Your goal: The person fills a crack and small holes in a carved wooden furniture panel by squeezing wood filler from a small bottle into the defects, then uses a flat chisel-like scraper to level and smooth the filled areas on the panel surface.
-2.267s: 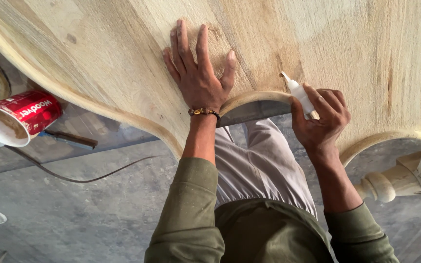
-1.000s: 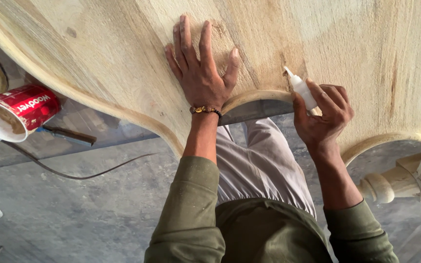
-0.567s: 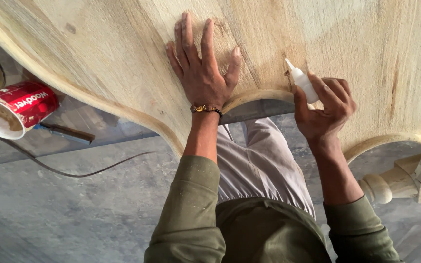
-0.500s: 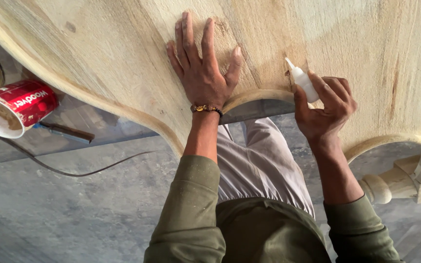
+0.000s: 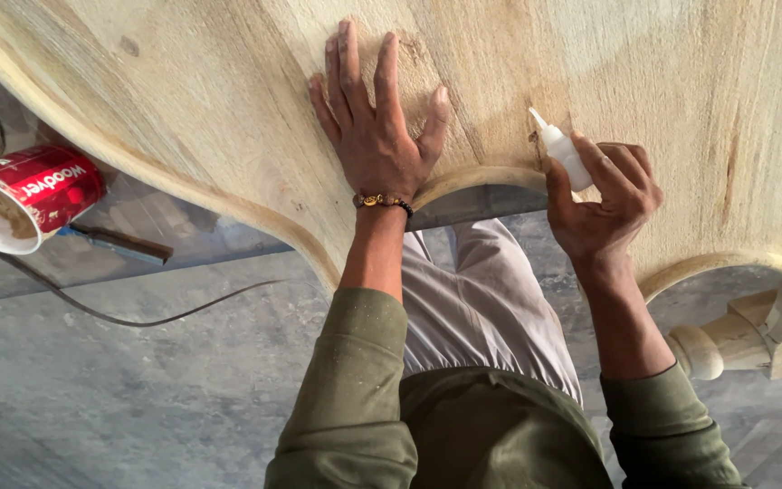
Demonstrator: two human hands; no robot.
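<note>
While the left hand presses the wooden panel, right-hand fingers grip the small white bottle.

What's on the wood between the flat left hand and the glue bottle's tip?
Head view: only bare wooden panel lies between the left hand and the small white bottle held in the right hand.

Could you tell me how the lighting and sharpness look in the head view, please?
Head view: soft, even daylight with no hard glare; the left hand casts only a faint shadow on the panel; the right hand and bottle are sharp; the red can at the left edge is a little softer.
</note>
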